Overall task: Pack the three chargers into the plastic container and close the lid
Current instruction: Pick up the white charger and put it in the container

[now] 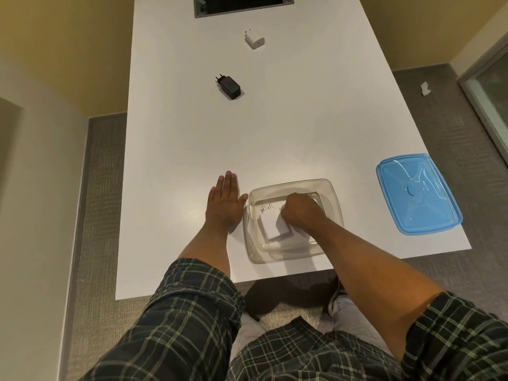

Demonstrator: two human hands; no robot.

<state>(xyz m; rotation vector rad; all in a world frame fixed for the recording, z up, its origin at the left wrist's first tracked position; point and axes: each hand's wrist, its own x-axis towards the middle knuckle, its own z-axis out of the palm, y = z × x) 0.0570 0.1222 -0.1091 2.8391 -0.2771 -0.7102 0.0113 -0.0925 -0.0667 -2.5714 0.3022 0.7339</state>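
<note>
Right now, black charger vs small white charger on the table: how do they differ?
The black charger is dark and elongated; the small white charger is pale and near cubic. The black charger lies nearer the clear container; the small white charger sits farther up the table, close to the grey cable slot. Both lie loose on the table, prongs pointing away from the person, touched by neither hand.

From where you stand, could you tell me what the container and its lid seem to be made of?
Container: apparently clear, glossy plastic; the white charger and table show through its walls.
Lid: seemingly translucent blue plastic, shiny, with light glinting on its moulded ridges.
</note>
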